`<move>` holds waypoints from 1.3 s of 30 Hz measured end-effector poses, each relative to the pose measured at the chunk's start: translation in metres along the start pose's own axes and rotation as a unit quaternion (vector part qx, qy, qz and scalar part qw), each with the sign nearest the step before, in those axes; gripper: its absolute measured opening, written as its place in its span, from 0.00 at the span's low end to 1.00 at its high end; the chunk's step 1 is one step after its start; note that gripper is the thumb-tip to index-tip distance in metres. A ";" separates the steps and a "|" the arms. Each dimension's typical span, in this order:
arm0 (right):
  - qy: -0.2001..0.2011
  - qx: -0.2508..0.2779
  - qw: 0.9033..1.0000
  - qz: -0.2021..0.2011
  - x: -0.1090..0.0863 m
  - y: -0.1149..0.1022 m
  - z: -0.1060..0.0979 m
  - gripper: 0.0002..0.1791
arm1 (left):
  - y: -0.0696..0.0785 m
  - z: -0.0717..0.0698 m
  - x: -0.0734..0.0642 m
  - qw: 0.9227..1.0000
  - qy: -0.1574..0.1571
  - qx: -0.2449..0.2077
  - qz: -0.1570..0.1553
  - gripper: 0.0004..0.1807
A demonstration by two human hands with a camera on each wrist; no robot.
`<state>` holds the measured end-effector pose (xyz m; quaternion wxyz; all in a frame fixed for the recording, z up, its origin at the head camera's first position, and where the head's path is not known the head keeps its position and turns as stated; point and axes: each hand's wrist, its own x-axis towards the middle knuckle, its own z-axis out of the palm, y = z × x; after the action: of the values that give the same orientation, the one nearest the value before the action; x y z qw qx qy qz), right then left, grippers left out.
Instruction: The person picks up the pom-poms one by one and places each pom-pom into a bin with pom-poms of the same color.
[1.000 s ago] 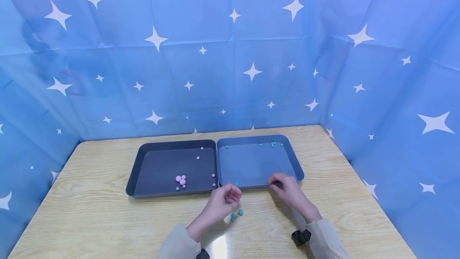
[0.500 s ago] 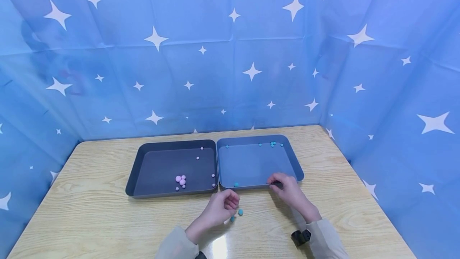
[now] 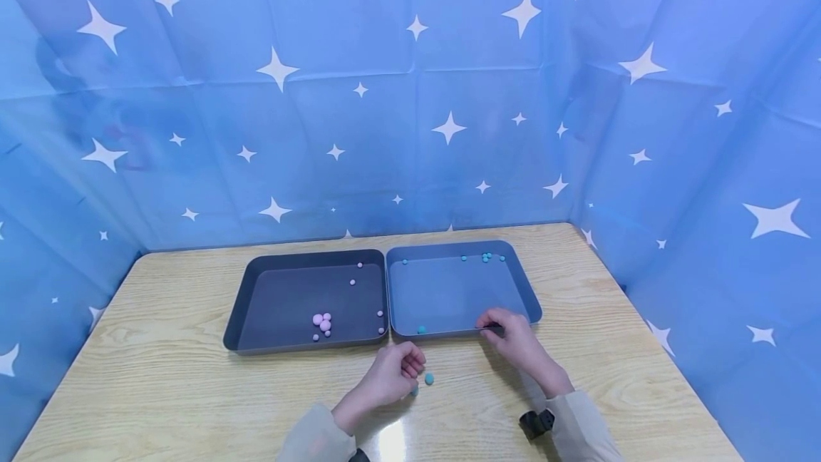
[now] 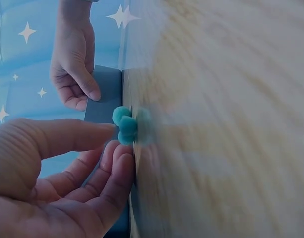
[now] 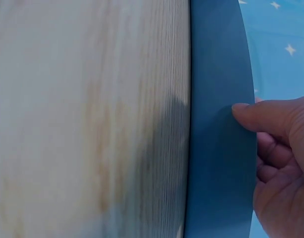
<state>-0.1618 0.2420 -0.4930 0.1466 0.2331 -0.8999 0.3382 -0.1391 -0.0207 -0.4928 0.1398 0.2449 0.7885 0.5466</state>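
My left hand [image 3: 393, 375] is low over the table beside the teal pom-poms [image 3: 429, 378] in front of the blue tray [image 3: 449, 336]. In the left wrist view, its thumb [image 4: 77, 135] and bent fingers are spread apart, the tips right at a small cluster of teal pom-poms [image 4: 128, 125]. Another teal pom-pom [image 3: 414, 391] shows partly behind the hand in the head view. My right hand [image 3: 513, 337] pinches the near rim of the blue tray, its thumb [image 5: 246, 116] on the outside wall [image 5: 218, 163] and the fingers behind it.
Left of the blue tray stands a dark tray [image 3: 288, 348] holding several pink pom-poms [image 3: 325, 325]. Several small teal pom-poms [image 3: 485, 257] lie at the back of the blue tray, and one [image 3: 421, 330] near its front wall. A starry blue curtain [image 3: 385, 127] surrounds the table [image 3: 160, 376].
My left hand has drawn back from the tray's edge and lowered toward the teal pom-poms on the table, leaving the one inside the tray's front in fuller view. My right hand stays put.
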 end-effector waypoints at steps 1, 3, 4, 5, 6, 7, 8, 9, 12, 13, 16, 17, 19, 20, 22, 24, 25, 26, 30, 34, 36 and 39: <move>0.000 0.000 1.000 0.001 0.000 0.000 0.000 0.12 | -0.001 0.001 0.000 1.000 0.000 0.003 0.007 0.16; 0.000 -0.001 1.000 0.002 0.000 -0.001 0.000 0.12 | -0.008 0.002 0.002 0.999 0.002 0.019 0.044 0.18; 0.001 0.000 1.000 0.002 0.000 -0.001 0.000 0.12 | -0.008 0.003 0.002 0.998 0.003 0.026 0.056 0.17; 0.001 0.000 1.000 0.002 0.000 -0.001 0.000 0.12 | -0.008 0.003 0.002 0.997 0.004 0.034 0.066 0.17; 0.002 0.001 1.000 0.002 0.000 -0.001 0.000 0.12 | -0.009 0.003 0.002 0.996 0.006 0.043 0.078 0.17; 0.001 0.001 1.000 0.002 0.000 -0.001 0.000 0.12 | -0.008 0.003 0.002 0.996 0.005 0.049 0.079 0.17; 0.001 0.001 1.000 0.003 0.000 -0.001 0.000 0.12 | -0.008 0.003 0.002 0.995 0.006 0.055 0.082 0.17; 0.000 0.001 1.000 0.003 0.000 -0.001 0.000 0.12 | -0.007 0.004 0.003 0.995 0.006 0.063 0.082 0.17; -0.001 0.000 1.000 0.001 0.000 -0.001 0.000 0.12 | 0.001 0.002 0.001 0.996 -0.002 0.070 0.053 0.17; -0.001 -0.001 1.000 0.000 0.000 -0.001 0.000 0.12 | 0.003 0.002 0.001 0.996 -0.005 0.074 0.045 0.17; 0.000 -0.002 1.000 -0.002 0.001 0.000 0.000 0.12 | 0.004 0.003 0.001 0.995 -0.012 0.089 0.040 0.18; 0.001 -0.003 1.000 -0.003 0.001 0.000 0.000 0.12 | 0.004 0.003 0.001 0.995 -0.015 0.093 0.042 0.18; 0.002 -0.002 1.000 -0.004 0.000 0.000 0.000 0.12 | 0.004 0.004 0.000 0.993 -0.016 0.105 0.047 0.18; 0.002 -0.003 1.000 -0.004 0.000 0.000 0.000 0.12 | 0.004 0.004 0.001 0.992 -0.015 0.110 0.051 0.18; 0.003 -0.003 1.000 -0.007 0.000 0.000 0.000 0.12 | 0.005 0.004 0.000 0.991 -0.014 0.117 0.059 0.18; 0.003 -0.004 1.000 -0.008 0.000 0.000 0.000 0.12 | 0.004 0.004 0.001 0.991 -0.012 0.117 0.063 0.18; 0.003 -0.004 1.000 -0.008 0.000 0.000 0.000 0.12 | 0.004 0.004 0.001 0.991 -0.012 0.113 0.064 0.18; 0.003 -0.004 1.000 -0.009 0.000 0.000 0.000 0.12 | 0.004 0.004 0.001 0.992 -0.012 0.109 0.064 0.18; 0.004 -0.004 1.000 -0.011 0.000 -0.001 0.000 0.12 | 0.004 0.002 0.002 0.994 -0.014 0.092 0.059 0.18; 0.005 -0.005 1.000 -0.010 0.000 -0.001 0.001 0.12 | 0.004 0.001 0.003 0.995 -0.010 0.084 0.057 0.19; 0.004 -0.007 1.000 -0.009 0.000 0.000 0.001 0.12 | 0.004 0.001 0.004 0.995 -0.008 0.080 0.059 0.19; 0.003 -0.008 1.000 -0.007 0.000 0.000 0.001 0.12 | 0.005 0.002 0.006 0.995 -0.010 0.077 0.067 0.18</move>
<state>-0.1619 0.2416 -0.4936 0.1537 0.2370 -0.9004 0.3309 -0.1419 -0.0149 -0.4882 0.0912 0.3130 0.8088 0.4895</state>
